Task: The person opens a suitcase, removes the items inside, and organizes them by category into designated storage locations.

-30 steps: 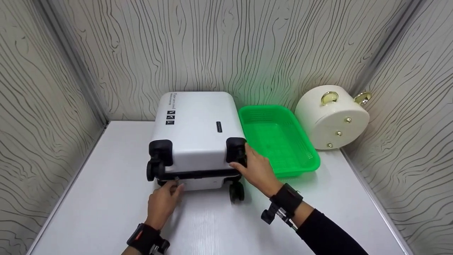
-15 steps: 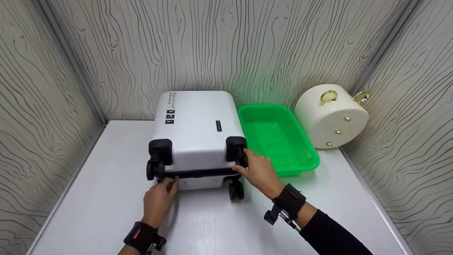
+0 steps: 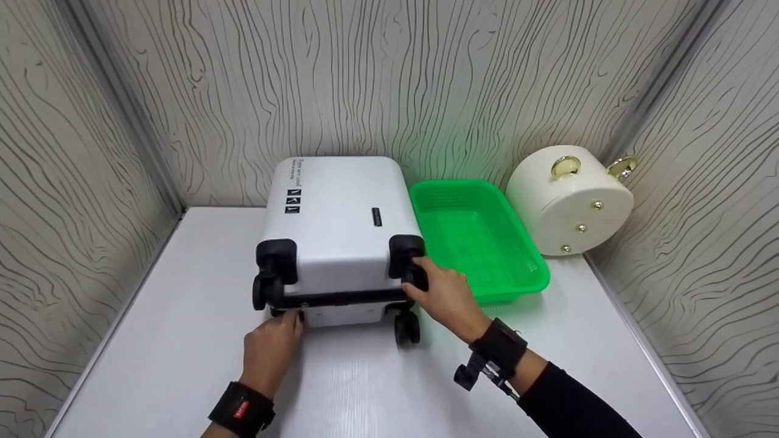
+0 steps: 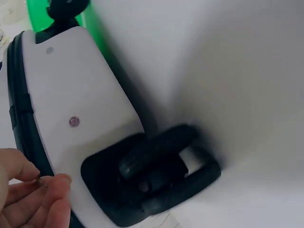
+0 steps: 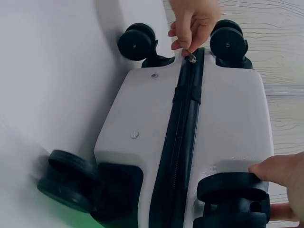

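A white hard-shell suitcase (image 3: 341, 207) lies flat, its wheeled end toward me. My left hand (image 3: 271, 347) pinches a small metal zipper pull (image 5: 192, 57) between thumb and finger, at the left part of the black zipper band (image 5: 183, 109). In the left wrist view those fingertips (image 4: 59, 185) sit right beside the band, near a black double wheel (image 4: 161, 171). My right hand (image 3: 447, 298) grips the upper right wheel (image 3: 417, 274), with the thumb at its near side and the fingers behind; part of these fingers is hidden.
A green plastic basket (image 3: 535, 280) stands close against the suitcase's right side. Beyond it, a cream round case (image 3: 548, 194) with gold-coloured handles and feet leans near the right wall. Wood-grain panels (image 3: 341, 73) enclose the white table (image 3: 201, 292) at the back and sides.
My left hand has shifted left along the zipper, and its wrist has turned. The right hand has moved slightly at the wheel. The suitcase stays nearly in place.
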{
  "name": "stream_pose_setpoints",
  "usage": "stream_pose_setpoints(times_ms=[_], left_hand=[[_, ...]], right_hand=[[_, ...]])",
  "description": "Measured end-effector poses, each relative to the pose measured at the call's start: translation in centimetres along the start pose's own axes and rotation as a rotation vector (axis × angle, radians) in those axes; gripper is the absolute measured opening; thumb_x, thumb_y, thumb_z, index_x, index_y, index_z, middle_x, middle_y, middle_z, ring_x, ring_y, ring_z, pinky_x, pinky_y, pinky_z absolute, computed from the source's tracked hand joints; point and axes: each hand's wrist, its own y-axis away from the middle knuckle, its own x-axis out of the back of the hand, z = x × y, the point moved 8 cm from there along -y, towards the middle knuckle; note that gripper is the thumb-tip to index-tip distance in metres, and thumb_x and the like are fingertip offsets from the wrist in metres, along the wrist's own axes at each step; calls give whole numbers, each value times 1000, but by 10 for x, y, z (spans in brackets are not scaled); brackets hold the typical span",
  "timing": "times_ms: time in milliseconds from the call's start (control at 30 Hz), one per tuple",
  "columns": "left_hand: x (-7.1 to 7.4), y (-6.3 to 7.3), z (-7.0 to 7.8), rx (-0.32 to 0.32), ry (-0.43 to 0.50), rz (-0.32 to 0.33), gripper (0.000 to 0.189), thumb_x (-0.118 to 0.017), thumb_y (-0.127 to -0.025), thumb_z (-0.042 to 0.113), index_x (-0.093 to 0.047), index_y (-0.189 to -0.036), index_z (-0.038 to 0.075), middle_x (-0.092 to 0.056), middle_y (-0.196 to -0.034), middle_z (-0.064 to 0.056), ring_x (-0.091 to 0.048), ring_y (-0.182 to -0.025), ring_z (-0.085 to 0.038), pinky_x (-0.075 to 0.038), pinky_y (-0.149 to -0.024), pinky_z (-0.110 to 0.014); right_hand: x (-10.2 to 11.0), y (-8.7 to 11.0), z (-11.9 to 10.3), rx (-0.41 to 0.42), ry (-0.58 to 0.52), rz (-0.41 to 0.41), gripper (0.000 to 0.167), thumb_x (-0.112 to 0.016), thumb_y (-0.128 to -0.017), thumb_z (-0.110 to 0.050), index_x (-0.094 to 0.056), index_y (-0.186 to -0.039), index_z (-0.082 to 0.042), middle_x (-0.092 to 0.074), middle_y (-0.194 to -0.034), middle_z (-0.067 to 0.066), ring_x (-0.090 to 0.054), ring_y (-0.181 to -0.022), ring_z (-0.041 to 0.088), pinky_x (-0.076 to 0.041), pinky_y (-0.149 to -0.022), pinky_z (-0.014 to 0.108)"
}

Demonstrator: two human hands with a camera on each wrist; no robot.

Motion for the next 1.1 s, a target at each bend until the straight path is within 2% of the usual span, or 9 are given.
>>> stream_pose_setpoints(times_ms=[100, 233, 367, 500, 567, 700, 833, 900, 1100], left_hand=[[1, -1, -2, -12, -8, -12, 10, -75, -82, 8, -68, -89, 5, -50, -48, -7, -46, -38, -19, -37, -29, -38], [-1, -3, -11, 21, 40, -69, 6, -72, -88, 11, -69, -92, 8, -52, -48, -6, -48, -38, -19, -39, -31, -39], [2, -1, -29, 99, 98, -116, 5, -73, -88, 13, -71, -89, 9, -58, -52, -7, -52, -40, -21, -41, -33, -42], [5, 1, -50, 187, 150, -201, 6, -72, -89, 13, -74, -90, 8, -62, -56, -7, -54, -44, -20, -43, -38, -43], [7, 0, -58, 209, 167, -238, 9, -72, -89, 14, -75, -89, 6, -62, -56, -7, -52, -45, -18, -42, -38, -42], [10, -2, -74, 215, 181, -258, 12, -72, -89, 13, -71, -81, 3, -61, -57, -5, -50, -47, -16, -41, -41, -40], [10, -4, -90, 207, 204, -265, 4, -71, -89, 9, -73, -89, 6, -66, -64, -1, -55, -54, -14, -45, -48, -39], [10, -6, -97, 202, 222, -272, 8, -71, -89, 7, -75, -95, 7, -68, -68, 0, -58, -57, -13, -46, -51, -38], [9, -19, -113, 172, 251, -316, 6, -71, -90, 10, -75, -94, 8, -69, -71, 0, -58, -59, -12, -46, -52, -35]], right_hand=[[0, 0, 6, -52, -75, -10, 52, -74, -87, -36, -60, -131, -12, -70, -94, 14, -56, -64, 18, -44, -52, 30], [1, 1, 9, -69, -130, 1, 50, -73, -88, -35, -60, -130, -11, -70, -95, 11, -56, -66, 18, -45, -54, 31], [-2, 2, 8, -58, -142, 7, 50, -73, -88, -33, -60, -131, -10, -70, -97, 11, -56, -66, 17, -46, -54, 30], [-4, 2, 7, -57, -133, 9, 50, -73, -88, -33, -60, -131, -10, -70, -102, 13, -57, -67, 17, -46, -55, 30], [-5, 2, 7, -60, -133, 6, 50, -72, -89, -34, -60, -132, -11, -70, -103, 14, -57, -66, 17, -46, -54, 30], [-5, 4, 7, -57, -144, -4, 51, -72, -89, -34, -59, -133, -11, -70, -103, 15, -56, -65, 17, -45, -53, 30], [-3, 4, 6, -41, -133, 7, 51, -72, -89, -33, -60, -133, -10, -70, -102, 16, -55, -64, 17, -45, -53, 30], [-3, 4, 6, -31, -122, 13, 50, -72, -89, -32, -60, -133, -10, -70, -103, 16, -56, -66, 17, -46, -54, 30], [-2, 5, 3, -7, -92, 35, 50, -72, -88, -31, -61, -132, -10, -70, -104, 16, -57, -70, 18, -47, -58, 32]])
